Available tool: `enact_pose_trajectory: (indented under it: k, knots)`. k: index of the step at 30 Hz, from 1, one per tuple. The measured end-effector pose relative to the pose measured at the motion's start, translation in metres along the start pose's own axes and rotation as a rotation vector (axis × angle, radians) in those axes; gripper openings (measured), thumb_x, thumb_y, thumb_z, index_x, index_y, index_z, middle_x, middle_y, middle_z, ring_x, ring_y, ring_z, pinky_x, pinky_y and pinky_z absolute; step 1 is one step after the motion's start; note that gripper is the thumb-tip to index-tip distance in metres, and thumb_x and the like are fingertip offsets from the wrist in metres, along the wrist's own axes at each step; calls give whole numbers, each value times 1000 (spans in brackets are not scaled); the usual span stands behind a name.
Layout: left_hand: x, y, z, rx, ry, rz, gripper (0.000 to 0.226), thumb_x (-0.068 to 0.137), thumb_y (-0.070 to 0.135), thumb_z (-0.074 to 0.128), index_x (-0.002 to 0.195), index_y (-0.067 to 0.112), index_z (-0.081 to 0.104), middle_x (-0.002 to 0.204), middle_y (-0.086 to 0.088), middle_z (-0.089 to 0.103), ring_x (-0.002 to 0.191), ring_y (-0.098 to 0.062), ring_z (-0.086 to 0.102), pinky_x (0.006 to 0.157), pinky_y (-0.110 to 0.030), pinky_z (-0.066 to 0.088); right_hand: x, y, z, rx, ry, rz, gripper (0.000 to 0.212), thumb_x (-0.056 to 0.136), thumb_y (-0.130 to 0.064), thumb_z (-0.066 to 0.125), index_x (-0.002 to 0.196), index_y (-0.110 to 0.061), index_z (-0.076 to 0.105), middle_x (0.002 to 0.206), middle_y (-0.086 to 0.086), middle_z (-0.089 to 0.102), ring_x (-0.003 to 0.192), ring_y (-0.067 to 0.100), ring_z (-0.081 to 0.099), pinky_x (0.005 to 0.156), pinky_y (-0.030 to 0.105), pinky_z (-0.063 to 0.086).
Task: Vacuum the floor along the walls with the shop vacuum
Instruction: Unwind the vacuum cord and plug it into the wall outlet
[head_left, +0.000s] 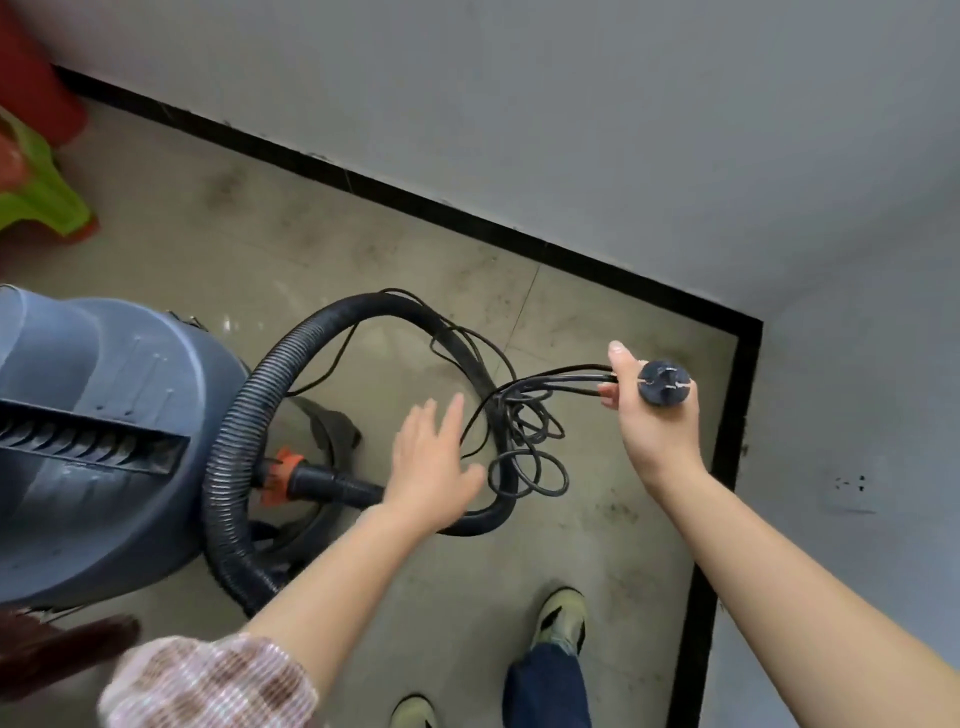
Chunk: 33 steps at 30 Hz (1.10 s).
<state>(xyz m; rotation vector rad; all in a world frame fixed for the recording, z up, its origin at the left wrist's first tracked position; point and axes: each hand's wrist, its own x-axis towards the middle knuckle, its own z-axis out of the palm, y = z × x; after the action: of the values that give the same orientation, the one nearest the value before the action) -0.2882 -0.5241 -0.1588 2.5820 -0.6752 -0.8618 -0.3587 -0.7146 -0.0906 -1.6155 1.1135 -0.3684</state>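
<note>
Left hand (431, 467) spread, empty, above hose (249, 415); right hand (655, 423) grips plug (665, 384) plus bunched cord (524, 431). Shake tangles loose first, then feed plug toward socket (849, 486).

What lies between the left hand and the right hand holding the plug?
Head view: tangled loops of black power cord and a bend of vacuum hose, between left hand and right hand.
</note>
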Motion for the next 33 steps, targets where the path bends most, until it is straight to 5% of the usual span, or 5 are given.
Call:
enact_pose_trajectory:
  k: [4,9,16,28,33]
  knots:
    - [30,65,36,-471,-55,-6,87,79,32,69,153,28,23,155,-3,32,145,-23,21,117,-42,24,23,10,-28,89,-159,108,47,94,-45,59,63,-10,60,60,-1,63,63,15,67,82,37,53]
    - [71,94,56,-469,6,-79,29,100,37,47,75,25,54,84,4,62,88,-22,57,74,-32,41,62,17,-74,103,-288,107,45,99,-33,55,65,-6,66,71,11,70,68,22,69,75,39,58]
    - [76,81,64,-39,-340,152,36,104,33,39,115,15,68,150,0,43,137,-21,39,111,-34,33,125,7,-105,291,45,167,38,105,-34,41,81,-11,61,85,9,67,72,22,69,79,33,58]
    - [91,48,31,39,-376,-62,24,94,17,50,107,10,68,112,-2,61,109,-21,59,95,-35,49,153,-19,-133,835,227,261,52,103,-46,37,77,-8,61,81,11,70,73,26,71,75,32,57]
    - [101,57,34,-68,-163,-167,66,94,28,58,151,15,27,150,-9,40,131,-26,47,102,-38,42,134,-22,-122,871,54,392,68,99,-49,43,45,-11,60,51,10,56,37,20,45,45,19,41]
